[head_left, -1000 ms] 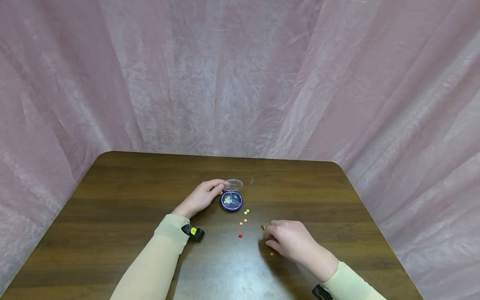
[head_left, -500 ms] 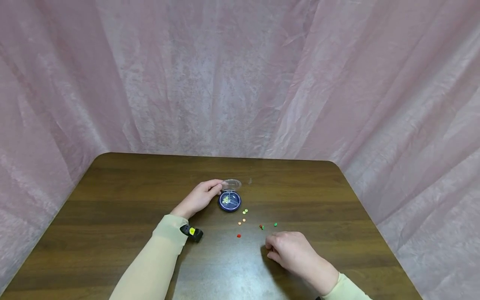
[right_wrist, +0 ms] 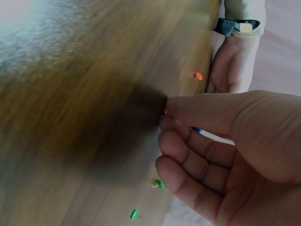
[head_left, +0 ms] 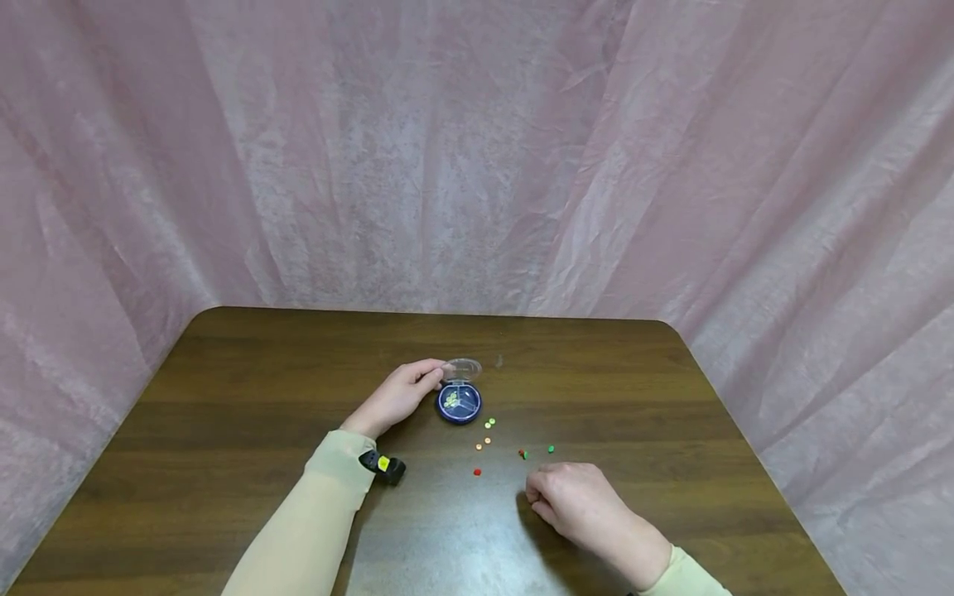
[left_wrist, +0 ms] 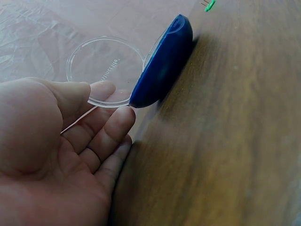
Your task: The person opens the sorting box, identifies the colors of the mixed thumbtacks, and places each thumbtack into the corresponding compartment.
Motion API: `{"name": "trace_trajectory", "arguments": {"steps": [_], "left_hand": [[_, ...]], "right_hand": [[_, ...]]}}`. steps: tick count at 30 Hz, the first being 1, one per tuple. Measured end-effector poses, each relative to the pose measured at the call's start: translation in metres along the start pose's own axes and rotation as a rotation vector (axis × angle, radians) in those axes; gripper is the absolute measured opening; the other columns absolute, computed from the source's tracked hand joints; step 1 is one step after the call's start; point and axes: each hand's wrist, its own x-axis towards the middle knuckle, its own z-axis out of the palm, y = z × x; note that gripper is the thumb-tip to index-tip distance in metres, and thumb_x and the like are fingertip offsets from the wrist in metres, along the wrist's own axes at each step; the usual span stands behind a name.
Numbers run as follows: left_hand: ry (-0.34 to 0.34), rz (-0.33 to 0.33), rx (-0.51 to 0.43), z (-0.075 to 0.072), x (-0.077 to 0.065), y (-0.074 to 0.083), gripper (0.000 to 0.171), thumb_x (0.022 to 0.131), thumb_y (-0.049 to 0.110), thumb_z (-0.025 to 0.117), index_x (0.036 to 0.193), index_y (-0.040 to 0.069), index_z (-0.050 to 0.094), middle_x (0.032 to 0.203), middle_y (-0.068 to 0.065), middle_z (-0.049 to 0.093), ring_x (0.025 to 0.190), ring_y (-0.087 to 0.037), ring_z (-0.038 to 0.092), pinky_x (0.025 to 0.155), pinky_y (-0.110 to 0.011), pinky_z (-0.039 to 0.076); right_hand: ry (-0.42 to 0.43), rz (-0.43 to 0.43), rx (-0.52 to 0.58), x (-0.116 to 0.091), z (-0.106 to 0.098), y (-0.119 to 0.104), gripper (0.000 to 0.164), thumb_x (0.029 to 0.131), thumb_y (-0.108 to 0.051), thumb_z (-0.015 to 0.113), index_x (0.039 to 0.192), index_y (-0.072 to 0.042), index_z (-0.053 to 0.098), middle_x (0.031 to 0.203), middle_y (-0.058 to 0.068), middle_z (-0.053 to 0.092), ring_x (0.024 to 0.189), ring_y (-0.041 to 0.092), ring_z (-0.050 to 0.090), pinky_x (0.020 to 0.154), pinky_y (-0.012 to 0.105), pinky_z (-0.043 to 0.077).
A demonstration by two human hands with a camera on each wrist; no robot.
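Observation:
A round blue case [head_left: 459,403] with divided compartments lies on the table, its clear lid [left_wrist: 106,70] raised. Pale yellow-green thumbtacks [head_left: 451,400] sit in its left compartment. My left hand [head_left: 398,393] pinches the lid's edge between thumb and fingers. Low over the table at the right, my right hand [head_left: 574,501] pinches a small reddish thumbtack [right_wrist: 166,111] between thumb and forefinger, mostly hidden by the fingertips. Just beyond this hand lie a green thumbtack [head_left: 551,449] and a red and green pair. A red thumbtack [head_left: 477,472] lies to its left.
Between case and right hand, two orange thumbtacks [head_left: 483,444] and two yellow-green thumbtacks [head_left: 489,423] lie loose on the brown wooden table [head_left: 283,356]. Pink curtains [head_left: 447,165] hang behind the table and at its sides.
My right hand has drawn back slightly toward the near edge, uncovering a green thumbtack. The orange thumbtack seen near its thumb earlier no longer shows on the table. My left hand keeps its hold.

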Motion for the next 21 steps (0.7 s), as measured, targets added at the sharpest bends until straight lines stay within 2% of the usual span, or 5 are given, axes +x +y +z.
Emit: {"name": "trace_trajectory", "arguments": {"steps": [5,12,17,21], "left_hand": [[0.000,0.007,-0.005,0.000,0.000,-0.001,0.030,0.106,0.035,0.049,0.128,0.027,0.066,0.122,0.010,0.064,0.109,-0.013,0.059,0.095,-0.034,0.046],[-0.008,0.008,-0.021,0.000,-0.001,0.000,0.030,0.106,0.035,0.048,0.129,0.027,0.066,0.124,0.010,0.064,0.110,-0.013,0.059,0.096,-0.034,0.046],[-0.010,0.003,-0.017,0.000,-0.002,0.001,0.031,0.106,0.035,0.048,0.130,0.026,0.066,0.125,0.010,0.064,0.110,-0.013,0.059,0.097,-0.035,0.045],[-0.011,0.003,-0.006,-0.001,-0.002,0.001,0.031,0.106,0.036,0.048,0.130,0.028,0.065,0.126,0.010,0.063,0.111,-0.013,0.059,0.098,-0.037,0.045]], "right_hand": [[-0.019,0.004,-0.006,0.003,-0.001,0.000,0.024,0.072,-0.011,0.073,0.070,-0.027,0.057,0.069,-0.022,0.053,0.058,0.004,0.051,0.051,0.028,0.041],[-0.053,0.041,0.049,0.012,0.003,0.003,0.024,0.071,-0.020,0.081,0.072,-0.029,0.059,0.070,-0.020,0.052,0.060,0.001,0.051,0.053,0.028,0.044],[-0.044,0.061,0.045,0.019,0.005,0.003,0.023,0.073,-0.014,0.076,0.069,-0.029,0.058,0.065,-0.020,0.048,0.057,0.003,0.046,0.051,0.029,0.042],[-0.029,0.069,0.038,0.020,0.005,0.002,0.022,0.074,-0.014,0.076,0.070,-0.029,0.060,0.067,-0.020,0.048,0.057,0.004,0.048,0.051,0.030,0.042]]}}
